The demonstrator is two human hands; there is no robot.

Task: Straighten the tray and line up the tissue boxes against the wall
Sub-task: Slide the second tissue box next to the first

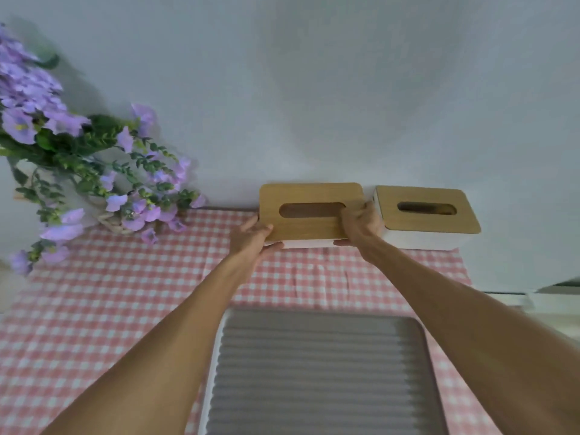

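Observation:
Two white tissue boxes with wooden slotted lids stand side by side at the wall. I hold the left tissue box (pixel 309 196) at both ends: my left hand (pixel 252 238) grips its left front corner and my right hand (pixel 361 222) its right front corner. The right tissue box (pixel 430 221) sits just beside it, slightly angled, untouched. A grey ribbed tray (pixel 320 372) with a white rim lies on the cloth in front of me, between my forearms, its edges roughly parallel to the wall.
A pink and white checked cloth (pixel 110 309) covers the table. Purple artificial flowers (pixel 62 146) in a woven basket stand at the back left, leaning over the cloth. The pale wall (pixel 314 89) runs along the back. The table's right edge lies past the right box.

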